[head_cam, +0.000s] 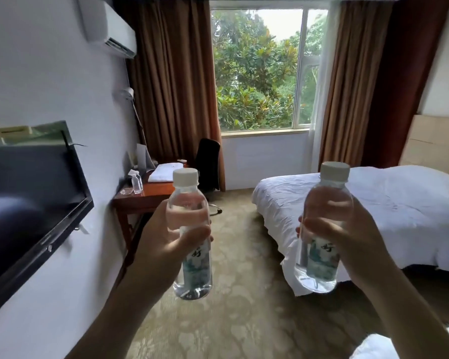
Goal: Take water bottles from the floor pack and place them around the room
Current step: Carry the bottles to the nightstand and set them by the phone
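My left hand (163, 239) grips a clear water bottle (189, 203) with a white cap and a teal label, held upright at chest height. My right hand (347, 239) grips a second, matching water bottle (327, 203), also upright. Both bottles are full and capped. Further back, two small bottles (137, 183) stand on the wooden desk (151, 195) against the left wall. The floor pack is not in view.
A wall-mounted TV (31, 203) juts out at the left. A black chair (208, 164) stands by the desk, folded white towels (166, 172) lie on it. A white bed (373, 208) fills the right. Patterned carpet (239, 255) runs between them toward the window (259, 71).
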### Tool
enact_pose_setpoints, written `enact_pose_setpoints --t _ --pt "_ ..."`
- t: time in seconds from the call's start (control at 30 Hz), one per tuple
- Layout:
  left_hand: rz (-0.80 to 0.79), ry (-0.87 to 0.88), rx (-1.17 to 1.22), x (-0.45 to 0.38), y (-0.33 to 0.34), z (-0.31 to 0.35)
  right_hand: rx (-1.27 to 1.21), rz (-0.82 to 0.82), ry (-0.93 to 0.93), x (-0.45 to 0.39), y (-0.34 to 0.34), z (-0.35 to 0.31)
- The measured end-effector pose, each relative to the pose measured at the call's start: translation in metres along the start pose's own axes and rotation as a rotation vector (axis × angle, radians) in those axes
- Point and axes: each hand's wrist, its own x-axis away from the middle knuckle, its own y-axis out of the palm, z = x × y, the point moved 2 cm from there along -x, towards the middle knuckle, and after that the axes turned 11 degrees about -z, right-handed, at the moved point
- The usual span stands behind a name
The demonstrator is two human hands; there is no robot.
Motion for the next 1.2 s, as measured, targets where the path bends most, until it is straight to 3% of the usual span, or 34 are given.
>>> enact_pose_setpoints --t 0.27,0.5,0.67,0.9,1.2 --pt "-0.027 -0.008 0.023 -0.144 -0.006 -0.084 0.047 0.008 -0.002 -0.138 -0.009 0.080" --pt "-0.221 -0.002 0.199 -0.328 0.029 -0.177 0.121 0.224 0.078 -0.230 -0.051 0.142" --pt "-0.490 0.027 0.355 -0.440 0.123 -0.213 0.214 0.470 0.131 -0.245 -0.116 0.167" --pt "-0.831 0.036 0.501 -0.525 0.290 -0.223 0.336 0.754 0.285 -0.226 -0.227 0.201" --pt "-0.927 -0.009 0.584 -0.624 0.495 -0.243 0.318 0.993 0.300 -0.231 -0.400 0.295"
